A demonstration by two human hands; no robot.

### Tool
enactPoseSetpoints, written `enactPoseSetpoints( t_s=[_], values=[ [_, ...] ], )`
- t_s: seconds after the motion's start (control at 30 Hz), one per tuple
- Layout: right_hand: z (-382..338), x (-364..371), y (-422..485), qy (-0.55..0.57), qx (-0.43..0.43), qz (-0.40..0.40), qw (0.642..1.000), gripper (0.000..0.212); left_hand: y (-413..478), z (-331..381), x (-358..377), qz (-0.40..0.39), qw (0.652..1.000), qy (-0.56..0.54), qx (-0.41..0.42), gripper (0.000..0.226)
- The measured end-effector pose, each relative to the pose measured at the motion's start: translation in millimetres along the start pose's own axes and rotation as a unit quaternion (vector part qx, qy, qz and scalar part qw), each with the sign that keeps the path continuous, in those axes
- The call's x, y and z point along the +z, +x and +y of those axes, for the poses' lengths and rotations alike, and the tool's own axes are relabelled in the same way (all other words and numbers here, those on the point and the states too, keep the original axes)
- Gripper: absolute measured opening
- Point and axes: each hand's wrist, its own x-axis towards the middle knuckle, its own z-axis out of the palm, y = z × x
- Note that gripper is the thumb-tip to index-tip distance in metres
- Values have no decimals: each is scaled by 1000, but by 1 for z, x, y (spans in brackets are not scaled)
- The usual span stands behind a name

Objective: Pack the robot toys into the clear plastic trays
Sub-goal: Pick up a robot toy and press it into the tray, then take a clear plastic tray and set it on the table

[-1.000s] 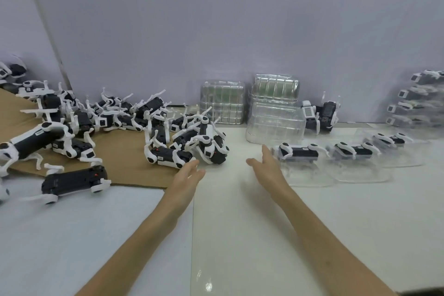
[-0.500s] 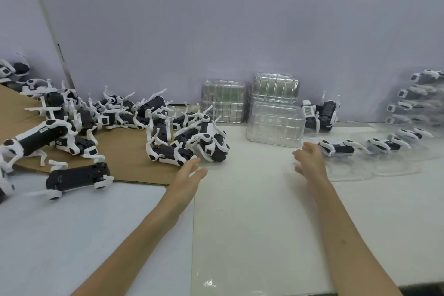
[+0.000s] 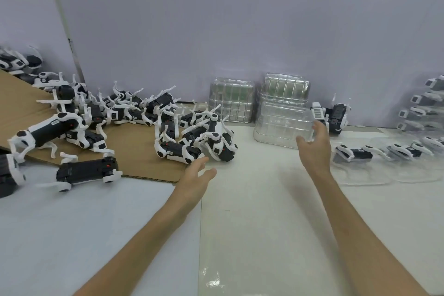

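Toys first, at nine o'clock: black-and-white plastic robot dog toys (image 3: 125,122) lie heaped on a flat brown cardboard sheet (image 3: 134,149) that rests on the white worktable (image 3: 252,211). The tangle hides bodies, so an exact count is not possible; well over a dozen by the look of it. One lies apart on the table in front of the sheet, the nearest loose robot dog (image 3: 86,172).

The bodies look hard and light, the thin white legs springy and easily snagged on a neighbour. The safer hold is probably across the black trunk, not by a leg.

At eleven o'clock the person's left hand (image 3: 195,175) hovers just short of a robot dog at the heap's near edge (image 3: 179,151), fingers apart and empty; whether a fingertip touches it cannot be told.

At twelve o'clock stand three stacks of clear ribbed plastic trays (image 3: 231,100): two against the lilac wall (image 3: 216,31), one in front. They look thin, flimsy and slippery, best pinched at a rim.

At one o'clock the right hand (image 3: 314,149) is spread open at the corner of the front tray stack (image 3: 282,124), thumb and fingers parted round it but not closed.

Further right, at two o'clock, a row of trays already holding robot dogs (image 3: 355,152) lies on the table, three as far as can be made out, with one dog (image 3: 337,115) standing on end behind and a stack of packed ones (image 3: 422,103) at the edge.
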Motion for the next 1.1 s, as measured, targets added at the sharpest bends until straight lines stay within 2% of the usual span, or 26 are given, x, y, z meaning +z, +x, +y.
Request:
enactPoseSetpoints(
  t_s=[0.07,0.17,0.27,0.37,0.47,0.63,0.77,0.9,1.0,1.1],
  values=[
    [-8,8,18,-104,-50,-56,992,62,0,0,0,-1,1000,3,2,45],
    [-14,19,49,-257,-115,-133,950,62,-1,0,2,-5,1000,14,3,44],
    [-14,30,75,-371,-98,-196,902,60,-2,0,3,-7,1000,18,5,43],
    [-11,37,90,-412,-70,-202,886,43,-1,-1,2,-8,1000,18,8,42],
    [-10,39,96,-406,-77,-167,895,29,0,-2,2,-9,1000,19,9,41],
    [-23,34,94,-369,-123,-69,918,25,-1,0,2,-12,1000,8,17,38],
    [-44,28,82,-301,-154,-16,941,21,-3,0,1,-16,999,8,29,27],
    [-74,14,49,-94,-185,38,977,17,-4,3,-1,-27,997,-42,57,13],
    [-93,5,5,67,-211,5,975,10,-6,7,0,-36,990,-95,99,11],
    [-99,6,-42,147,-207,-54,966,7,-7,10,-1,-16,982,-133,134,16]
  ],
)
